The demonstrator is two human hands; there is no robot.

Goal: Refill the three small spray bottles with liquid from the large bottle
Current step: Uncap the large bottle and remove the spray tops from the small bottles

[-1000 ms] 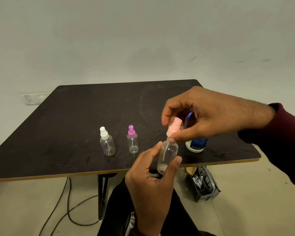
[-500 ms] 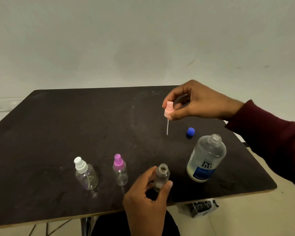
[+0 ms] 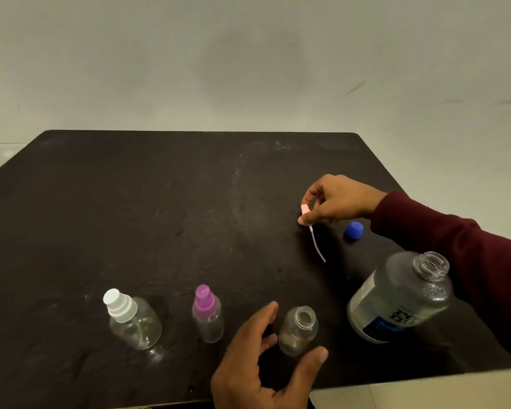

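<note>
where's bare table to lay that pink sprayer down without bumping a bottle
Bare: the whole far half and left side of the table, and the middle patch between the pink sprayer and the purple-capped bottle. Crowded: the near edge, with the white-capped bottle, open small bottle and large bottle.

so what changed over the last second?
Right hand unscrewed the pink spray head, lifted it out and lowered it to the table, still pinching it. Left hand set the open small bottle down and let go. White-capped and purple-capped bottles unchanged.
</note>
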